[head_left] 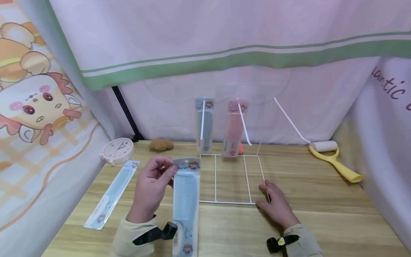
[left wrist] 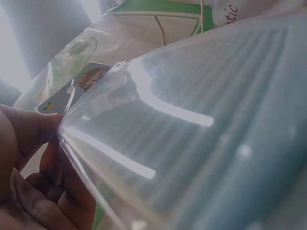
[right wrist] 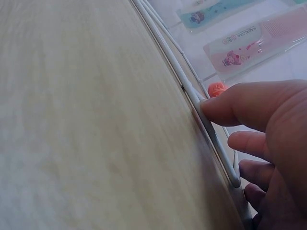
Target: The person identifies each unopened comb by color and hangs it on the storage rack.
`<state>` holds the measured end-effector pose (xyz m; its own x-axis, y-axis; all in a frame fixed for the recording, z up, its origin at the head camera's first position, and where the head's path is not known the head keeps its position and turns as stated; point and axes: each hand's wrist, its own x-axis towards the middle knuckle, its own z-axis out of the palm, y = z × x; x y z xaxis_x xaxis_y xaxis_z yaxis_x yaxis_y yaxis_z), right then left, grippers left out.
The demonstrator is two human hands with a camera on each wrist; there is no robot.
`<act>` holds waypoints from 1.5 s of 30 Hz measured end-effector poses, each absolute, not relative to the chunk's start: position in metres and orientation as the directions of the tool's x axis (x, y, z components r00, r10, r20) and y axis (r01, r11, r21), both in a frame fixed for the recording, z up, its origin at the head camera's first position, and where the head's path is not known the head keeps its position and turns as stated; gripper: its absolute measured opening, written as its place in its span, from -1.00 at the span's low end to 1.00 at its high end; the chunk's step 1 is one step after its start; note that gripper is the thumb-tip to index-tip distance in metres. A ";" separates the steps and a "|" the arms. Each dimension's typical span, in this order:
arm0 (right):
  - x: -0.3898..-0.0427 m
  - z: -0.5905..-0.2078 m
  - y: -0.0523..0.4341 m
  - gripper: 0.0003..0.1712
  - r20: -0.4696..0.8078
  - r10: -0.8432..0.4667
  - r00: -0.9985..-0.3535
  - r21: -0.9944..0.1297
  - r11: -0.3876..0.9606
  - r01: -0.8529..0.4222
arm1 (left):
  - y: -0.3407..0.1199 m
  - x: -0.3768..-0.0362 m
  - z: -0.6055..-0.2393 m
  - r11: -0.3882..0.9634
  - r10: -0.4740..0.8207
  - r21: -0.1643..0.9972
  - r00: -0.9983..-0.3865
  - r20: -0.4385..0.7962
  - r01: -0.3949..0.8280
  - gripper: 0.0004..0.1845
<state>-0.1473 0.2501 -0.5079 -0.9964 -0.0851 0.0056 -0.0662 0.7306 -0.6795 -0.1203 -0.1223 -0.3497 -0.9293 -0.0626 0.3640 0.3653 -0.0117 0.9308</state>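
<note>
1. While the left hand (head_left: 151, 189) pinches the blue comb pack (head_left: 185, 200) by its top, the pack lies on the bench (head_left: 321, 214) — its label is unreadable.
2. Right hand (head_left: 276, 205) rests flat, fingers (right wrist: 230, 108) straight, touching the white rack (head_left: 231, 178).
3. Curtain (head_left: 390, 89) lettering reads "antic".

A home corner: cartoon-print curtains (head_left: 38, 107) enclose a wooden table (head_left: 321, 214).

Packaged combs: 4 — 3 blue (head_left: 185, 200) (head_left: 111, 194) (head_left: 204, 125), 1 pink (head_left: 236, 128). Wire rack (head_left: 215, 178): 1. Clock (head_left: 117, 150): 1. Lint roller (head_left: 334, 159): 1. Brown plush (head_left: 161, 144): 1. Hands: 2 (head_left: 151, 185) (head_left: 276, 205).
</note>
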 end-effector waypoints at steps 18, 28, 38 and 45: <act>-0.145 -0.509 0.250 -0.33 0.058 -0.102 -0.993 -0.685 0.719 -0.113 | -0.091 -0.137 -0.318 0.148 -0.013 0.913 -0.923 0.385 0.379 -0.89; -0.145 -0.508 0.250 -0.32 0.022 -0.100 -0.995 -0.689 0.720 -0.087 | -0.092 -0.151 -0.316 0.156 -0.054 0.920 -0.927 0.371 0.359 -0.85; -0.145 -0.509 0.251 -0.33 0.043 -0.099 -0.994 -0.689 0.718 -0.101 | -0.092 -0.155 -0.317 0.146 -0.036 0.922 -0.929 0.367 0.359 -0.84; -0.145 -0.510 0.251 -0.34 0.057 -0.099 -0.994 -0.689 0.717 -0.110 | -0.093 -0.165 -0.324 0.197 -0.026 0.906 -0.922 0.386 0.374 -0.80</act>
<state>-0.1451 0.2511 -0.5096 -0.9935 -0.0986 0.0567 -0.1104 0.7166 -0.6887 -0.1650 -0.0931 -0.3235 -0.9222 -0.0263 0.3857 0.3735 0.1970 0.9065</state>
